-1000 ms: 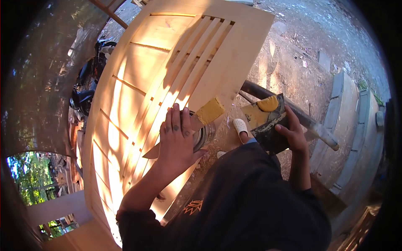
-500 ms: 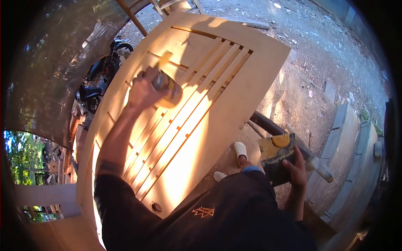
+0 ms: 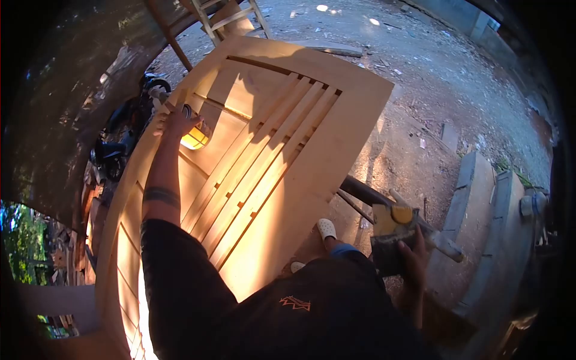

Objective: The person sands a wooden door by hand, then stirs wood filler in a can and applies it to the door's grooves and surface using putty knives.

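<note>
My left hand (image 3: pixel 175 123) is at the far left side of a large wooden panel door (image 3: pixel 336 144) with grooves and parallel slats. Its fingers grip a yellow, rounded can-like container (image 3: pixel 197 137), tilted close over a recessed panel. A pale flat piece shows just beyond the fingers. Off the door's right side, my right hand (image 3: pixel 414 255) is closed around a dark flat plate (image 3: pixel 387 255). On top of that plate lie a tan sheet-like piece and a rounded yellow lump (image 3: pixel 402 214).
A wooden ladder (image 3: pixel 231 21) stands beyond the door's far end. Motorbikes (image 3: pixel 114 147) are parked at the left. Long grey-edged boards (image 3: pixel 468 204) lie at the right, near a dark pipe (image 3: pixel 363 191). Debris covers the dirt ground (image 3: pixel 420 72).
My left hand has moved left with the yellow container, from the slats to the recessed panel by the door's left side. My right hand keeps its hold. The whole view has shifted.
</note>
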A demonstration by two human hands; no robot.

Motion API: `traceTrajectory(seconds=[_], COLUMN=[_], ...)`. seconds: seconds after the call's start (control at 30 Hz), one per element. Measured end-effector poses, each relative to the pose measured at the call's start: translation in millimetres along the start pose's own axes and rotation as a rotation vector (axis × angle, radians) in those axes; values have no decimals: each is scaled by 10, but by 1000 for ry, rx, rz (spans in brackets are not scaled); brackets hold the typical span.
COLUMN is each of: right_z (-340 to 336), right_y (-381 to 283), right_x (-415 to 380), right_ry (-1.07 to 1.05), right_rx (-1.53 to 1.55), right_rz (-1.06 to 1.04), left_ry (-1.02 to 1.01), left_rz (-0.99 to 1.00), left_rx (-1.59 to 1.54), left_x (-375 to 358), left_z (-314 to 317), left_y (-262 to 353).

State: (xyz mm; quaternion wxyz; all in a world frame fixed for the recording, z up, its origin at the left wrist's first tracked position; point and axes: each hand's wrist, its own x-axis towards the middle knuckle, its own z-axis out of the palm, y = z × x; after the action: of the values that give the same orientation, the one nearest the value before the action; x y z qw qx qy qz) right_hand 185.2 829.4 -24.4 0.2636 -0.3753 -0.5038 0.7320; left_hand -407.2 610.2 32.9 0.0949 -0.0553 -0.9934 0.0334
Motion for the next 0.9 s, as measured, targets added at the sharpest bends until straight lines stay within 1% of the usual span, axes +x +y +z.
traceTrajectory(seconds=[0.03, 0.1, 0.13, 0.17, 0.2, 0.23, 0.27, 0.33, 0.37, 0.4, 0.5, 0.53, 0.57, 0.63, 0.67, 0.7, 0.77, 0.87, 0.9], right_z=[45, 187, 319, 452, 560, 714, 827, 1086, 1207, 1326, 1603, 1688, 1749, 1822, 1863, 1893, 1874, 1826, 1803], right_y=[58, 77, 51, -13, 29, -25, 16, 13, 30, 61, 148, 133, 136, 161, 145, 147, 172, 179, 159], right_x=[59, 170, 189, 220, 251, 240, 263, 235, 206, 174, 52, -21, -71, -115, -154, -187, -216, -286, -320], right_ry=[-22, -103, -76, -140, -137, -137, -149, -223, -258, -299, -395, -410, -421, -447, -442, -434, -462, -498, -511], right_rx=[26, 73, 72, 102, 174, 201, 247, 302, 296, 290, 236, 237, 236, 349, 414, 478, 463, 413, 405], right_rz=[-22, -70, -68, -85, -107, -106, -112, -80, -97, -110, -118, -103, -93, -22, 8, 38, 59, 84, 95], left_ry=[36, 414, 363, 297, -58, -310, -894, -1263, -1350, -1248, -1126, -1087, -1030, -904, -891, -868, -674, -604, -586], left_rz=[-44, 243, 433, 625, 622, 744, 443, 398, 379, 365, -59, -138, -218, -365, -315, -443, -680, -486, -470], left_rx=[43, -215, -489, -768, -1066, -1287, -1517, -1581, -1606, -1508, -1873, -1864, -1981, -2217, -2336, -2453, -2655, -2547, -2472], left_x=[-217, -452, -747, -1146, -1584, -1977, -2494, -3309, -3575, -3758, -4052, -4096, -4134, -4197, -4194, -4220, -4292, -4240, -4245], left_z=[-230, -300, -448, -563, -533, -373, -506, -354, -264, -391, -534, -511, -540, -630, -549, -376, -523, -655, -600], left_y=[67, 68, 89, 138, 171, 155, 207, 182, 204, 255, 253, 171, 69, -140, -305, -518, -832, -934, -975])
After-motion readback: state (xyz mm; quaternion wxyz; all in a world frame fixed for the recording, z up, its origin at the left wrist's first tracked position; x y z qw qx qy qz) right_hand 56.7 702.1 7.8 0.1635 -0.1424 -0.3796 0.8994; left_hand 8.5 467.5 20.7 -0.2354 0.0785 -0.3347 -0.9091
